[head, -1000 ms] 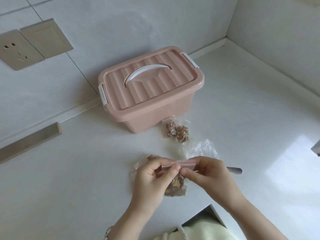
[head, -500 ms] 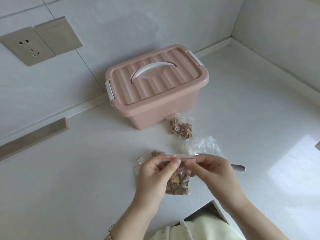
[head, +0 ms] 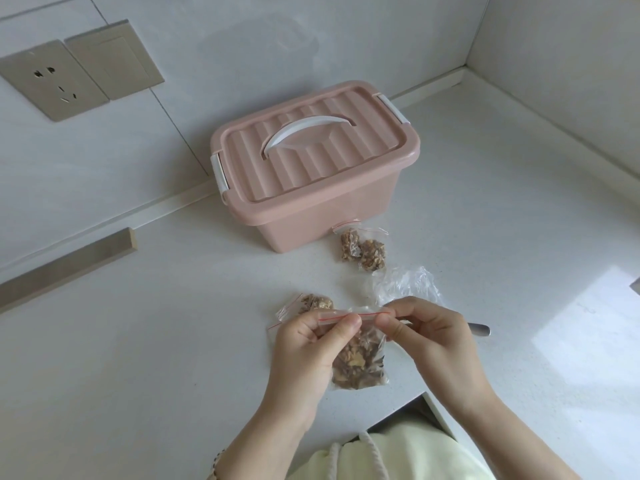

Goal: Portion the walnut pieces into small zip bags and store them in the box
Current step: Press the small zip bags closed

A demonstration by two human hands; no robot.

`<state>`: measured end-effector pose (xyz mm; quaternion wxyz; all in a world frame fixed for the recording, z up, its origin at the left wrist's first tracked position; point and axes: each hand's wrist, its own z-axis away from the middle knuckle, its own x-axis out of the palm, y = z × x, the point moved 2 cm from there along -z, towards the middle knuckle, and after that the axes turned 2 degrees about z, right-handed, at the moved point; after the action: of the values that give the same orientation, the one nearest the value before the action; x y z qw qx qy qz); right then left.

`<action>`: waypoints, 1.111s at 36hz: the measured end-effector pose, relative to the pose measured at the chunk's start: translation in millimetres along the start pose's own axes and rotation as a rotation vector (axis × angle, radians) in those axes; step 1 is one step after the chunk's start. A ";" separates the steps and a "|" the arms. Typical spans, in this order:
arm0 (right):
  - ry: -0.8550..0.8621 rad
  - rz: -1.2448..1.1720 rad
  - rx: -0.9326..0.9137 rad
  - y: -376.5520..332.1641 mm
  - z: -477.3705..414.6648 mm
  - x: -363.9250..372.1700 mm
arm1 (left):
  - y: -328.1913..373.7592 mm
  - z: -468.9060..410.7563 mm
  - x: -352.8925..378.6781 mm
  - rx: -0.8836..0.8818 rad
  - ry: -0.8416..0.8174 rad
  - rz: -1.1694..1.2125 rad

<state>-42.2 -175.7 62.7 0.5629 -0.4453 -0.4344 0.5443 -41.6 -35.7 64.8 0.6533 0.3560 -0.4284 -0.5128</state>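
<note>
Head view: left hand [head: 304,344] and right hand [head: 426,332] each kept a closed grip on the walnut zip bag [head: 358,358], thumbs farther along its red seal strip [head: 353,316]; sealing nearly complete, pink storage box [head: 311,168] lidded.

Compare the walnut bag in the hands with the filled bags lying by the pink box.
The held bag hangs upright, pinched at its red zip strip by the left hand and right hand; the bags by the box lie flat, untouched. The held bag looks fuller. All are clear, red-striped, holding walnut pieces.
</note>
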 end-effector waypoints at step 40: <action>-0.108 -0.125 0.005 -7.3 0.2 -4.8 | 10.8 7.6 -6.9 0.298 -0.046 -0.180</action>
<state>-40.9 -180.5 69.8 0.5727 -0.3858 -0.4896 0.5324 -45.4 -26.8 76.1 0.5350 0.4739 -0.4807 -0.5080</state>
